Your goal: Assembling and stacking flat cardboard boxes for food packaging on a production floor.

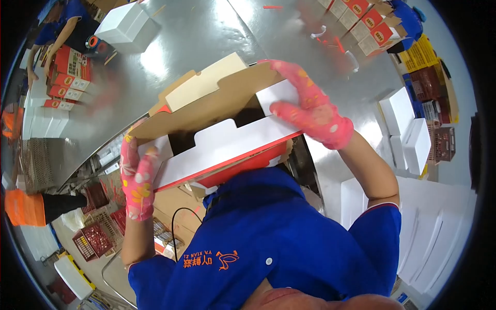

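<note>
Right hand [312,108], pink floral glove: clasping the carton's right end right of centre, the fingers reaching over the far edge and the thumb pressing by the near panel.

Left hand [138,178], matching glove: gripping the carton's opposite end left of centre, the thumb lying by a white end flap.

Open-topped carton [232,143], white and brown inside, red outside: occupying the frame's centre, lying directly between the hands. Its long axis is slanting from the left hand, lower left, up to the right hand, upper right; neither hand is standing nearer, both are touching it. Its top flaps are standing unfolded, the interior showing dark.

Metal table [191,31]: extending beyond the carton across the upper frame.

White foam box [124,25]: resting on the table, upper left.

Red printed cartons [72,82]: standing at the left, beside a co-worker's arm [66,33]; further red cartons [373,28] are lining the upper right.

White foam containers [398,111]: sitting at the right.

Dark red crate [93,241]: sitting lower left.
</note>
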`<act>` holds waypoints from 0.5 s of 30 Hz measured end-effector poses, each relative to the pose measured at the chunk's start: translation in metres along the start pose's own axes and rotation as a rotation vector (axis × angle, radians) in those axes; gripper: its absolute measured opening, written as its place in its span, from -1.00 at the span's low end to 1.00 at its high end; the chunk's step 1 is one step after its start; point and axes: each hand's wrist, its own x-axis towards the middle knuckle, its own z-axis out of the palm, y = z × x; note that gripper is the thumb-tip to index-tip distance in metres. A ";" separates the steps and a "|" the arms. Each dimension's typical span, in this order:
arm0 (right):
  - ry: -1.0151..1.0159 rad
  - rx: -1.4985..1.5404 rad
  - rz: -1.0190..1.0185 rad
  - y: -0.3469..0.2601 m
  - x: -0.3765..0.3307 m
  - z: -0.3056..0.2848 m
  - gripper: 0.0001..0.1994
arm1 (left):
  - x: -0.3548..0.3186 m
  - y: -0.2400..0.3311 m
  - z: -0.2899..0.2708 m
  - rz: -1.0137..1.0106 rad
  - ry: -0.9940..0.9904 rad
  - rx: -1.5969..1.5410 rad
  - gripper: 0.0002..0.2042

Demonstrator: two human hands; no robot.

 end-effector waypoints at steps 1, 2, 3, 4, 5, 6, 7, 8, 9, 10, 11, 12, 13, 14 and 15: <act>-0.014 0.008 -0.001 0.006 0.003 -0.002 -0.54 | -0.001 -0.009 -0.002 -0.007 0.014 0.005 -0.58; -0.076 0.157 -0.041 0.012 0.004 -0.007 -0.59 | -0.003 -0.016 -0.004 0.015 0.008 -0.133 -0.63; -0.137 0.305 -0.076 0.016 0.004 -0.012 -0.64 | -0.003 -0.020 -0.006 0.037 0.001 -0.274 -0.65; -0.168 0.221 -0.073 0.015 0.006 -0.017 -0.67 | 0.004 -0.012 -0.004 0.016 0.014 -0.070 -0.59; -0.182 0.228 -0.075 0.010 0.007 -0.014 -0.67 | 0.007 -0.012 -0.011 0.218 -0.109 0.146 -0.57; -0.158 0.108 -0.006 0.003 0.005 -0.012 -0.65 | 0.011 -0.004 -0.007 0.230 -0.187 0.235 -0.55; -0.138 -0.012 0.062 -0.001 0.005 -0.010 -0.63 | 0.014 0.005 -0.003 0.240 -0.261 0.325 -0.52; -0.167 -0.154 0.123 -0.003 0.006 -0.010 -0.59 | 0.017 0.012 -0.001 0.237 -0.255 0.330 -0.52; -0.174 -0.148 0.120 -0.008 0.008 -0.012 -0.59 | 0.017 0.019 0.001 0.222 -0.303 0.496 -0.49; -0.262 -0.332 0.107 -0.014 0.012 -0.014 -0.57 | 0.018 0.027 0.002 0.207 -0.350 0.662 -0.45; -0.348 -0.517 0.091 -0.020 0.015 -0.017 -0.54 | 0.019 0.038 0.003 0.203 -0.344 0.666 -0.45; -0.345 -0.518 0.085 -0.028 0.019 -0.018 -0.54 | 0.023 0.049 0.003 0.137 -0.434 0.771 -0.44; -0.421 -0.662 0.144 -0.036 0.024 -0.016 -0.52 | 0.024 0.055 0.005 0.069 -0.523 0.875 -0.42; -0.495 -0.806 0.204 -0.041 0.027 -0.013 -0.50 | 0.023 0.054 0.008 0.080 -0.510 0.952 -0.45; -0.484 -0.812 0.196 -0.044 0.028 -0.006 -0.50 | 0.024 0.053 0.014 0.093 -0.504 0.956 -0.45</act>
